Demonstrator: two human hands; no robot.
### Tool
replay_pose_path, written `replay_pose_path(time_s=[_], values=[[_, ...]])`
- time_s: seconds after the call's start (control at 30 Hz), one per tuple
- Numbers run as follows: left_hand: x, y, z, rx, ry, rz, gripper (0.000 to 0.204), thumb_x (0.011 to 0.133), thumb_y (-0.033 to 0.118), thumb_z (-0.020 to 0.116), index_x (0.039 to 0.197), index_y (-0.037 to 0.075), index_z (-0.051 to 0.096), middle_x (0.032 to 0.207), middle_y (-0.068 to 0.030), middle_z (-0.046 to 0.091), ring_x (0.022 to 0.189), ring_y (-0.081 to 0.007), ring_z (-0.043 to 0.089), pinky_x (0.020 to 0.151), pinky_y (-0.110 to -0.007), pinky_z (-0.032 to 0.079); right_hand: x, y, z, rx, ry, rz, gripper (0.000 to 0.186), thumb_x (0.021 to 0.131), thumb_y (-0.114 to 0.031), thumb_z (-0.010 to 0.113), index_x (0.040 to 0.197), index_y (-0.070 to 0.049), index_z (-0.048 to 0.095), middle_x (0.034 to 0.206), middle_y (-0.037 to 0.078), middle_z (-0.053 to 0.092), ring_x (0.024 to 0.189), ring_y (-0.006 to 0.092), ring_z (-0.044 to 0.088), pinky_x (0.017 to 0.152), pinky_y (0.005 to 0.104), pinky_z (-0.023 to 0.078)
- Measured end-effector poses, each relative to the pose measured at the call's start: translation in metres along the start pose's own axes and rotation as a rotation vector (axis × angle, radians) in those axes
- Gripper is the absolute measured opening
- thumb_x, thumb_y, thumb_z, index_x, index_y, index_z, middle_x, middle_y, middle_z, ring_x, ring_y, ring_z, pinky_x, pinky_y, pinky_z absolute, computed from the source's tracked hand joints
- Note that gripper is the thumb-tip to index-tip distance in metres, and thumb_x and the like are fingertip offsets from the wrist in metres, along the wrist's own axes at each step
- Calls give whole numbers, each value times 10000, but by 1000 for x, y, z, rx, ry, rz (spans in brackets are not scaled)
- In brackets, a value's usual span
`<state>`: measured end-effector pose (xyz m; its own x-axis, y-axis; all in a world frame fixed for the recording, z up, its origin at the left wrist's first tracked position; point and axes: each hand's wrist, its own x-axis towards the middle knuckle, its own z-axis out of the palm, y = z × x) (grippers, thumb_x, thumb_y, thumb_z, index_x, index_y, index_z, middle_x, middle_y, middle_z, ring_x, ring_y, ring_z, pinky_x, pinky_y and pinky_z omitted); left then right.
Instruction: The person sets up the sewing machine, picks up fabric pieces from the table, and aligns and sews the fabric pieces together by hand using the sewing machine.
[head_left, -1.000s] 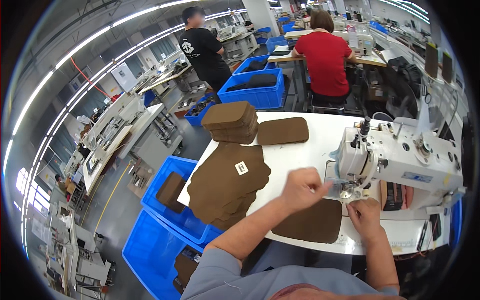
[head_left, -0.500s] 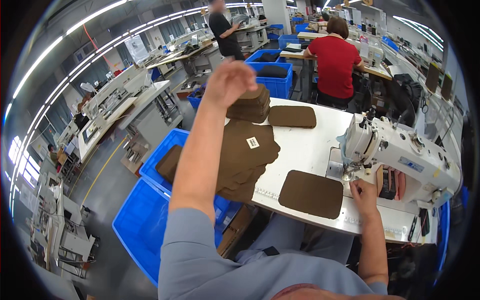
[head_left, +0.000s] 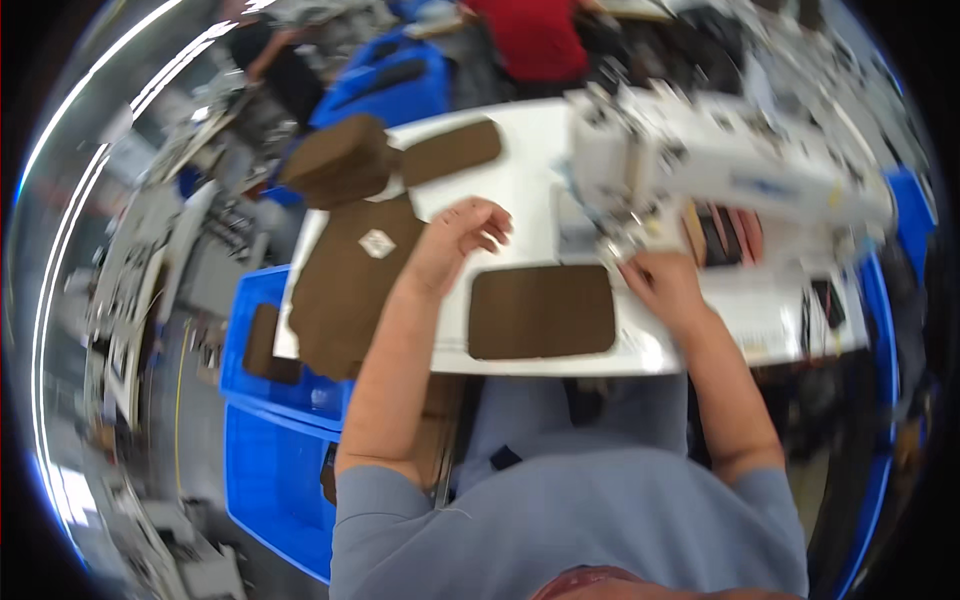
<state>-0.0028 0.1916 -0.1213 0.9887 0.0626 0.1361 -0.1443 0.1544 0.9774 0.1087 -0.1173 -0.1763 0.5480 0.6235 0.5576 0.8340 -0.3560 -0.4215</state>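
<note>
A brown rounded rectangular fabric piece [head_left: 542, 312] lies flat on the white sewing table [head_left: 530, 150] in front of me. My left hand [head_left: 462, 240] hovers above the table, just past that piece's far left corner. Its fingers are loosely bent and apart, with nothing seen in them. Close to the needle area of the white sewing machine [head_left: 735, 165], my right hand [head_left: 660, 282] has its thumb and fingers pinched together. Whatever they may hold is too small or blurred to make out. Brown fabric pieces [head_left: 350, 285] are heaped to the left, with a white label [head_left: 377, 244] on top.
Behind the heap stands a thick brown stack [head_left: 345, 160], with another flat brown piece [head_left: 452, 153] to its right. Blue bins [head_left: 265, 470] sit at the table's left. Pink and dark items [head_left: 735, 235] lie under the machine arm. A person in red [head_left: 530, 40] is beyond the table.
My left hand has come down from its raised place near the far stack to low over the table. My right hand stays near the needle. The view has tilted downward and blurred.
</note>
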Motion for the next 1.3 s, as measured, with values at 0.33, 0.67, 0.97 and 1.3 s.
replay_pose_path(time_s=[0.33, 0.67, 0.97, 1.3], values=[[54, -61, 100, 972, 145, -51, 343, 753, 221, 833, 1000, 0, 744, 717, -36, 627, 619, -124, 569, 612, -289, 497, -5, 15, -5, 9, 112, 132, 152, 866, -212, 703, 793, -78, 704, 660, 83, 669, 564, 273, 644, 554, 397, 491], [59, -110, 97, 1016, 25, 167, 108, 756, 121, 720, 843, 65, 753, 842, -119, 720, 736, -234, 711, 690, -346, 570, -13, 18, 7, 129, 6, 258, 192, 865, -197, 709, 1011, -75, 731, 791, 104, 659, 580, 223, 596, 574, 347, 472], [33, -94, 100, 1329, -170, 455, 101, 798, 177, 609, 771, 121, 689, 855, -59, 656, 788, -248, 680, 717, -414, 515, 16, 3, 6, 931, -261, 745, 355, 920, -109, 633, 1266, -35, 606, 728, -49, 509, 646, 38, 453, 586, 213, 355], [27, -105, 112, 1273, -175, 684, 97, 717, 188, 614, 719, 92, 620, 828, -30, 550, 749, -180, 581, 727, -359, 426, 3, 29, -2, 676, -226, 887, 269, 1018, -222, 570, 1178, -16, 637, 963, -7, 596, 827, 78, 518, 727, 220, 393]])
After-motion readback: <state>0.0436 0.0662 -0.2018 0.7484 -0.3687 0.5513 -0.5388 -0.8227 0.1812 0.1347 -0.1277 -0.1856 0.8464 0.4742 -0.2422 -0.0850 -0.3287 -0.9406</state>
